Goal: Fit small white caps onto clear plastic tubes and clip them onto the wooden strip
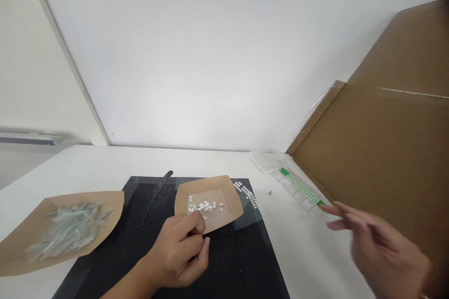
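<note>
My left hand [182,250] is closed in a pinch over the near edge of a small brown paper tray [230,191]. Whatever it may hold is hidden by the fingers. Several small white oval pieces [206,205] lie in this tray on a clear film. On the right, my right hand [382,247] is smeared by motion, its fingertips at the near end of a green strip [301,186] with rows of white marks. Whether they grip the strip I cannot tell. The strip lies over a clear plastic box [305,201].
A larger paper tray [21,238] at left holds a heap of clear plastic pieces [72,226]. Dark tweezers [156,196] lie on the black mat [224,266]. White dots [247,194] line its right edge, beside tiny metal bits [270,193]. Cardboard [386,149] stands at right.
</note>
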Demonstrator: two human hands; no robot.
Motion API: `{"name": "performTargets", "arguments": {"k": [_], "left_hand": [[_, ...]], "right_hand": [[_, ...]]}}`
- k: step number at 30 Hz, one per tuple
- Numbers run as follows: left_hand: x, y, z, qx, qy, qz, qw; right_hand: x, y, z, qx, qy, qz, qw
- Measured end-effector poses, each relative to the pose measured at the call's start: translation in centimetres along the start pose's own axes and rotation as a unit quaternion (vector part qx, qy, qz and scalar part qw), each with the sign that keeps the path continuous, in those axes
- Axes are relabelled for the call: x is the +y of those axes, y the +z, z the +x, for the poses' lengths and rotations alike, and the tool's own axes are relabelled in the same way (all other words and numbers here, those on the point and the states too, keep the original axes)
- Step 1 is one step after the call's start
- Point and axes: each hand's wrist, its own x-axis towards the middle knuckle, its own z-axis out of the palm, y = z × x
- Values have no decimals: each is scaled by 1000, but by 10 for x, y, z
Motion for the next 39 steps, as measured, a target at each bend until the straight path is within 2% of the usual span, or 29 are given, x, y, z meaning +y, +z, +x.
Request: {"name": "performTargets", "arguments": {"k": [1, 3, 5, 7, 9, 12, 14, 17, 21, 26, 30, 35, 39], "left_hand": [[0, 0, 0, 0, 2, 1, 1000], [-1, 0, 0, -3, 3, 9, 1000], [-2, 0, 0, -14, -6, 27, 1000], [-4, 0, -1, -28, -25, 54, 998], [-5, -1, -1, -40, -42, 74, 996], [-6, -3, 1, -56, -68, 91, 992], [-7, -4, 4, -59, -115, 121, 984], [-10, -8, 8, -44, -194, 189, 962], [-17, -11, 9, -34, -239, 254, 937], [-26, -8, 5, -34, -310, 253, 916], [-28, -6, 4, -32, -322, 263, 909], [-24, -14, 9, -31, -327, 296, 897], [-22, -26, 21, -16, -367, 343, 865]], "right_hand": [[-11, 17, 10, -57, -35, 39, 997], [-35, 53, 26, -195, -121, 92, 969], [-53, 89, 34, -289, -149, 93, 941], [-58, 121, 32, -301, -167, 87, 935], [-50, 145, 22, -294, -159, 86, 939], [-29, 165, 4, -299, -150, 74, 939], [-20, 169, -3, -300, -137, 65, 942], [-18, 170, -6, -281, -120, 66, 950], [-27, 172, -4, -268, -138, 107, 947], [-41, 166, -4, -272, -151, 163, 936], [-50, 158, -8, -263, -157, 189, 933], [-52, 157, -14, -252, -160, 193, 935], [-54, 148, -17, -182, -105, 159, 965]]}}
